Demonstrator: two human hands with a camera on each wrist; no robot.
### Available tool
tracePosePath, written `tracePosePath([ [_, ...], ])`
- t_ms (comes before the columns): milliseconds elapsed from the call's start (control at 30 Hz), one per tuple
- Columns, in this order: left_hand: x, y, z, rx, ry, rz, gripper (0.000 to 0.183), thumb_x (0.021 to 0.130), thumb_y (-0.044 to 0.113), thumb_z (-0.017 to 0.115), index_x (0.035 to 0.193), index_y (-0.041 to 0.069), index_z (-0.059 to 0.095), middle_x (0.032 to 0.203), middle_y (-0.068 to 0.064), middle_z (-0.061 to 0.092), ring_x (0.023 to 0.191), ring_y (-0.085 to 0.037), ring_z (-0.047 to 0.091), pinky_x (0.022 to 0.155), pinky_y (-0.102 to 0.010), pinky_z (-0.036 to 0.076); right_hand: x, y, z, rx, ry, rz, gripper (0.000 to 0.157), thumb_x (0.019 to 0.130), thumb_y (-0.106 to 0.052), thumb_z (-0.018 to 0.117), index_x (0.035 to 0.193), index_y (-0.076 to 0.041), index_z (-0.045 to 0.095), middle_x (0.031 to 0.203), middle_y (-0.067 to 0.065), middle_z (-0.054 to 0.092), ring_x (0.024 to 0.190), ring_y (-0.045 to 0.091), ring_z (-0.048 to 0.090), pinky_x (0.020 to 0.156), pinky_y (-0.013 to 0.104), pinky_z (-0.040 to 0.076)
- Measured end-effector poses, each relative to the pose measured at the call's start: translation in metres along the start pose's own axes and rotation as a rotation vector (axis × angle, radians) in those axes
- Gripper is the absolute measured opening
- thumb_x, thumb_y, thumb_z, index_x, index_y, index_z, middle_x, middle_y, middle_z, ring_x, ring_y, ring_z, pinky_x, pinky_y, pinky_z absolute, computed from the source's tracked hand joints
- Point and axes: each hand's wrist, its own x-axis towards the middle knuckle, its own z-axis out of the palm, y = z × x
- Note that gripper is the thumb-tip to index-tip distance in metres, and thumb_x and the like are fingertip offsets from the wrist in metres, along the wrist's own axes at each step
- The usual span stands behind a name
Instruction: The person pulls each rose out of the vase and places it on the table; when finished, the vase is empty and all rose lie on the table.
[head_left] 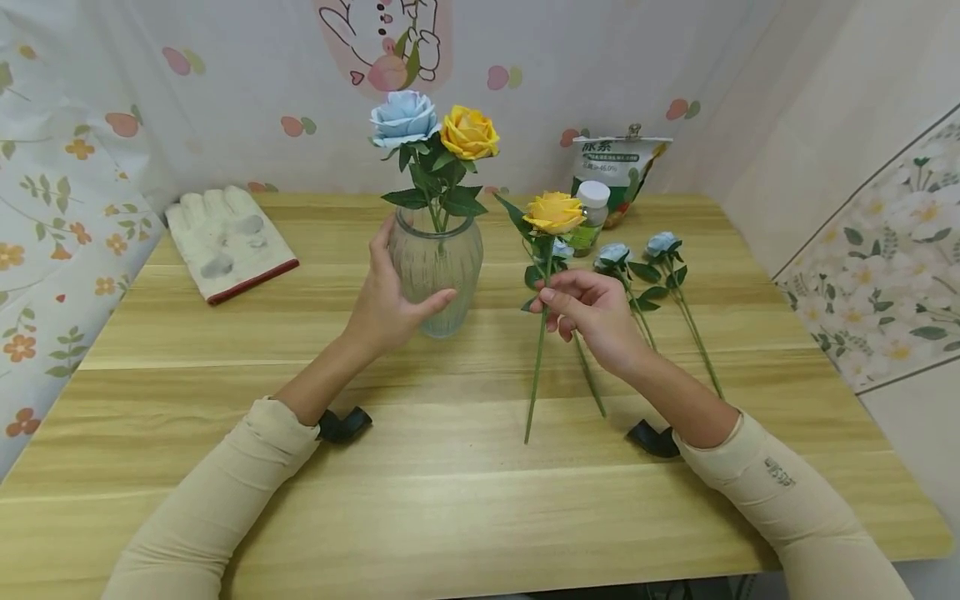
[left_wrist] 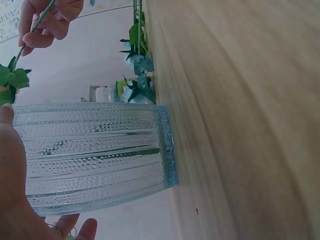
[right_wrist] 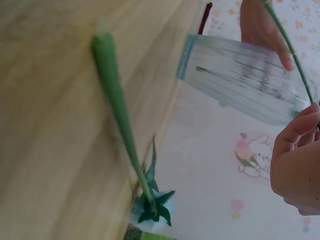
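Observation:
A ribbed clear glass vase point(head_left: 448, 287) stands on the wooden table, holding a light blue rose point(head_left: 405, 121) and a yellow rose point(head_left: 470, 133). My left hand point(head_left: 390, 304) grips the vase from its left side, with the thumb across the front; the left wrist view shows the vase point(left_wrist: 95, 155) between thumb and fingers. To the right of the vase, my right hand point(head_left: 592, 312) pinches the green stem of a second yellow rose point(head_left: 555, 213), bloom up, its lower end above the table. Several blue roses point(head_left: 663, 244) lie behind and beside the right hand.
A pair of white work gloves point(head_left: 228, 242) lies at the back left. At the back right stand a white-capped bottle point(head_left: 593, 200) and a clipped pouch point(head_left: 618, 167). Behind them hangs a patterned curtain point(head_left: 240, 83). The table's front edge point(head_left: 570, 583) is near me.

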Motion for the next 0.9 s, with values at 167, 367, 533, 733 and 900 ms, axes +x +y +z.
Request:
tracePosePath([
  [167, 0.001, 0.000, 0.000, -0.003, 0.002, 0.011, 0.112, 0.082, 0.035, 0.081, 0.156, 0.015, -0.001, 0.161, -0.010, 0.018, 0.146, -0.022, 0.023, 0.118, -0.048, 0.022, 0.000, -0.009, -0.006, -0.032, 0.035, -0.036, 0.026, 0.094, 0.007, 0.060, 0.094, -0.013, 0.077, 0.074, 0.001, 0.073, 0.063, 0.012, 0.064, 0.050, 0.021, 0.045],
  [367, 0.001, 0.000, 0.000, -0.006, 0.000, 0.013, 0.112, 0.082, 0.035, 0.081, 0.156, 0.014, -0.001, 0.161, -0.010, 0.018, 0.146, -0.022, 0.023, 0.118, -0.048, 0.021, -0.001, -0.016, -0.015, -0.078, 0.022, -0.035, 0.020, 0.095, 0.002, 0.062, 0.094, -0.010, 0.078, 0.074, 0.004, 0.073, 0.061, 0.015, 0.062, 0.052, 0.023, 0.045],
  [533, 0.000, 0.000, -0.001, -0.006, -0.002, 0.011, 0.111, 0.083, 0.037, 0.080, 0.156, 0.012, -0.001, 0.161, -0.012, 0.017, 0.147, -0.022, 0.020, 0.118, -0.048, 0.020, -0.001, -0.018, -0.018, -0.114, 0.000, -0.028, 0.016, 0.094, 0.000, 0.064, 0.096, -0.009, 0.078, 0.081, 0.005, 0.075, 0.061, 0.015, 0.064, 0.053, 0.023, 0.046],
  [733, 0.000, -0.001, -0.001, 0.000, 0.002, 0.020, 0.111, 0.083, 0.039, 0.079, 0.156, 0.012, 0.000, 0.161, -0.012, 0.018, 0.147, -0.023, 0.022, 0.118, -0.048, 0.020, -0.002, -0.022, -0.020, -0.149, -0.001, 0.017, 0.011, 0.094, 0.000, 0.065, 0.095, -0.006, 0.075, 0.085, 0.008, 0.075, 0.066, 0.015, 0.067, 0.056, 0.025, 0.049],
  [900, 0.000, -0.001, -0.001, -0.003, -0.003, 0.009, 0.112, 0.083, 0.037, 0.080, 0.156, 0.013, -0.001, 0.161, -0.011, 0.018, 0.147, -0.022, 0.022, 0.118, -0.049, 0.021, -0.004, -0.028, -0.022, -0.184, -0.034, 0.086, 0.006, 0.096, -0.001, 0.063, 0.094, -0.004, 0.068, 0.086, 0.006, 0.075, 0.069, 0.016, 0.068, 0.059, 0.025, 0.050],
])
